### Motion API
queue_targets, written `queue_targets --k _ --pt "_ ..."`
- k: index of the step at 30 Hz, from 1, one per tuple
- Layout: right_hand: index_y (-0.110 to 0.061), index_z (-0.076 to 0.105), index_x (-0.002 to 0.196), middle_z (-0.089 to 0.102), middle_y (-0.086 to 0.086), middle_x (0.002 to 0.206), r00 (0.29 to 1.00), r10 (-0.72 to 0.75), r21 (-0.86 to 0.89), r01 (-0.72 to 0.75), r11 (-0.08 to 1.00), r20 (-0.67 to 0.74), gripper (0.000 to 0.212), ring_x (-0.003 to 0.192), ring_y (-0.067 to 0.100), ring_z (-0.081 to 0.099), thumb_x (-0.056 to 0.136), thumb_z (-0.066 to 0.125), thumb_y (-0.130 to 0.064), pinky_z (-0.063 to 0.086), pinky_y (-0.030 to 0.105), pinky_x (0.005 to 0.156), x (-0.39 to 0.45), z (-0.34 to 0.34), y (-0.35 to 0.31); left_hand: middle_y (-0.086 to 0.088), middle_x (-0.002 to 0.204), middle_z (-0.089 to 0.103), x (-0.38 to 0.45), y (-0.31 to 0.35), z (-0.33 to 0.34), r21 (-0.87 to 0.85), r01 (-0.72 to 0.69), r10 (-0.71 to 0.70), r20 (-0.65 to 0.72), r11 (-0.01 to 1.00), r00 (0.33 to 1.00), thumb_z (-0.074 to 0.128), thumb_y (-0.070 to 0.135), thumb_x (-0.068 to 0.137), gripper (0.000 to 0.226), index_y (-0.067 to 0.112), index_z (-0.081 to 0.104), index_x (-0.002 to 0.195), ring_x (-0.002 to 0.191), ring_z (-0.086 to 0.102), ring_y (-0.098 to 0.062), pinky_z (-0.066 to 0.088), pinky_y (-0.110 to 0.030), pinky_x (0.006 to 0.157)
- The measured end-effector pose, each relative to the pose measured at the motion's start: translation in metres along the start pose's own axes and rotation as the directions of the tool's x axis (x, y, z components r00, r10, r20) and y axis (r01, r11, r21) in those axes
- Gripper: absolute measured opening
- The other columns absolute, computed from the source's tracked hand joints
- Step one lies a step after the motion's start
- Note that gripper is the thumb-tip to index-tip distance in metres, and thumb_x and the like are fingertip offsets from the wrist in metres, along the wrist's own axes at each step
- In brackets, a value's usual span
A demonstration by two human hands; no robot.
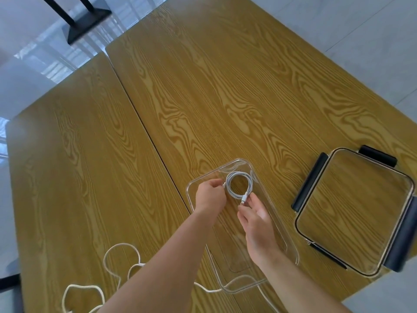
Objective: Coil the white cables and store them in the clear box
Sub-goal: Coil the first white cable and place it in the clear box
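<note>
A coiled white cable lies inside the far end of the clear box, which sits on the wooden table. My left hand pinches one end of the coil at its left side. My right hand has its fingertips on the white plug at the coil's near right side. Both forearms reach into the box from the near edge. A second white cable lies loose and uncoiled on the table at the near left, and part of it runs under the box's near end.
The box's clear lid with dark clips lies flat on the table to the right of the box. A seam splits the tabletop into two panels. A black stand base is on the floor beyond the far left corner.
</note>
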State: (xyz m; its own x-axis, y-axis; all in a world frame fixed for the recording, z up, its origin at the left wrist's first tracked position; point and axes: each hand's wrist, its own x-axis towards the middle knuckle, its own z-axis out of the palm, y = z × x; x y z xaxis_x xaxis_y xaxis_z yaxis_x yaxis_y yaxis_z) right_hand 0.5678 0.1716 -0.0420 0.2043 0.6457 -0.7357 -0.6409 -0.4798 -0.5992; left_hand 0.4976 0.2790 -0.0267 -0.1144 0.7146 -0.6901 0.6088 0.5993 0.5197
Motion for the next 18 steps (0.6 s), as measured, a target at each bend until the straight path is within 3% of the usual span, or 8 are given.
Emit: queue_targets --k 5,9,13,15,18 --pt "-0.015 0.034 0.153 0.044 -0.001 0.154 1.0 0.01 0.044 -0.01 0.999 -0.004 0.056 0.139 0.011 0.042 0.099 0.051 -0.012 0.033 0.038 0.12 -0.001 -0.002 -0.003 0.004 0.077 0.065 -0.004 -0.001 -0.004 -0.07 0.039 -0.037 0.032 0.997 0.999 0.042 0.007 0.096 0.039 0.018 0.066 0.124 0.05 0.045 -0.007 0.041 -0.02 0.047" --pt "-0.013 0.037 0.151 0.045 0.001 0.153 1.0 0.021 0.107 -0.019 0.994 -0.019 0.05 0.14 0.014 0.043 0.102 0.049 -0.017 0.034 0.039 0.119 -0.002 -0.001 -0.006 0.003 0.084 0.066 -0.01 0.0 -0.008 -0.121 0.051 -0.044 0.057 0.991 0.997 0.046 0.013 0.098 0.034 0.021 0.066 0.125 0.063 0.052 -0.009 0.046 -0.024 0.061" --pt "-0.013 0.031 0.153 0.043 0.004 0.155 0.999 0.03 0.138 -0.026 0.99 -0.026 0.052 0.142 0.018 0.041 0.104 0.044 -0.025 0.034 0.04 0.118 -0.008 -0.001 -0.01 -0.007 0.104 0.07 -0.019 -0.006 -0.016 -0.184 0.034 -0.016 0.097 0.982 0.995 0.052 0.02 0.097 0.032 0.021 0.065 0.126 0.092 0.065 -0.02 0.049 -0.029 0.078" --pt "-0.014 0.028 0.155 0.04 0.005 0.156 1.0 0.019 0.14 -0.015 0.99 -0.023 0.052 0.143 0.019 0.039 0.106 0.039 -0.027 0.033 0.041 0.119 -0.013 -0.002 -0.012 -0.003 0.094 0.07 -0.022 -0.012 -0.022 -0.25 0.03 0.003 0.129 0.968 0.992 0.055 0.018 0.096 0.03 0.018 0.066 0.123 0.086 0.064 -0.017 0.055 -0.036 0.085" --pt "-0.014 0.026 0.156 0.039 0.006 0.157 1.0 0.001 0.148 0.001 0.989 -0.014 0.051 0.143 0.021 0.039 0.107 0.035 -0.028 0.033 0.041 0.119 -0.023 -0.003 -0.013 -0.006 0.098 0.072 -0.038 -0.019 -0.037 -0.39 0.023 0.059 0.198 0.92 0.978 0.051 0.01 0.099 0.023 0.012 0.068 0.115 0.09 0.066 -0.018 0.055 -0.037 0.091"
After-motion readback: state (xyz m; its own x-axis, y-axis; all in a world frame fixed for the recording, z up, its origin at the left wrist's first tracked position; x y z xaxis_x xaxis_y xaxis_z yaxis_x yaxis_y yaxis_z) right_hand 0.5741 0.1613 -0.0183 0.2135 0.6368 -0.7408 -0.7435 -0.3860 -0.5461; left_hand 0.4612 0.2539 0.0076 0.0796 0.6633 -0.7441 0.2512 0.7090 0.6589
